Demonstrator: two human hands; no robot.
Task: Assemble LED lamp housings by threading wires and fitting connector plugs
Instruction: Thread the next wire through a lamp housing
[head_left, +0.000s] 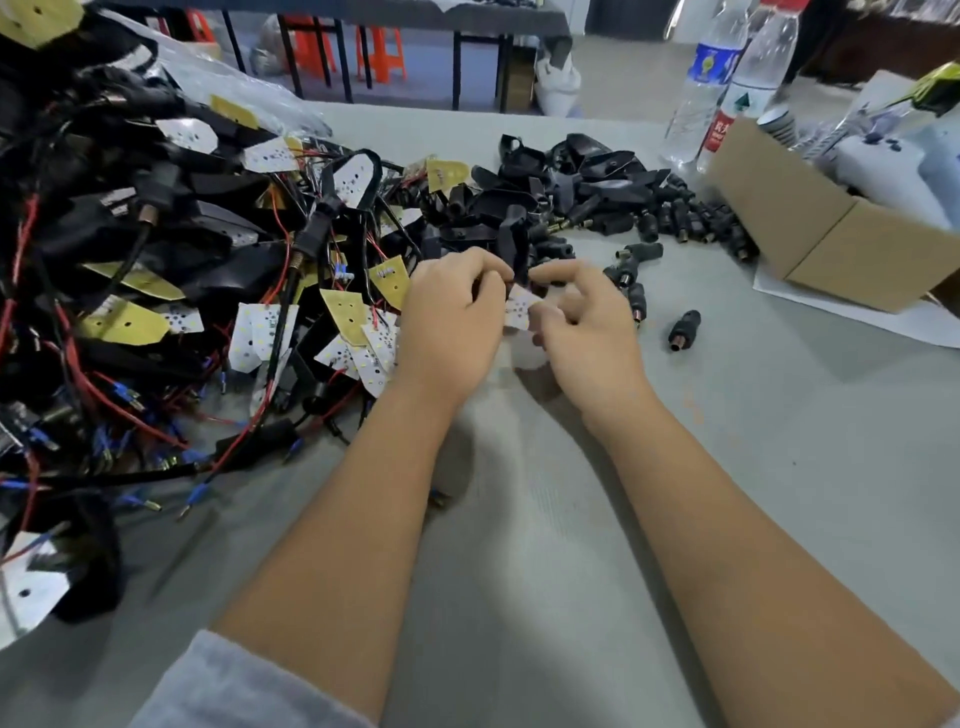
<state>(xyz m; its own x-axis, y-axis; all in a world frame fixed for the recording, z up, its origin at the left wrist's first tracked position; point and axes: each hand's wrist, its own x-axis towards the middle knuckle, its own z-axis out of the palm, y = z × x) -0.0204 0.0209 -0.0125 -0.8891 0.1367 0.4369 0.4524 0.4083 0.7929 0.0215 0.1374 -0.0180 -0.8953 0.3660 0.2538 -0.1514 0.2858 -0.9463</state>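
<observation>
A small white LED board (518, 307) is pinched at table centre between the curled fingers of the left hand (451, 322) and right hand (589, 322). A black housing (514, 241) stands at 12 o'clock, touching the fingertips. At 9 o'clock, a tangled heap of wired assemblies (182, 270) is piled. Loose connector plugs (683, 328) are scattered at 2 o'clock. A cardboard box (810, 234) and water bottles (711, 78) are seen further out at 2 o'clock.
</observation>
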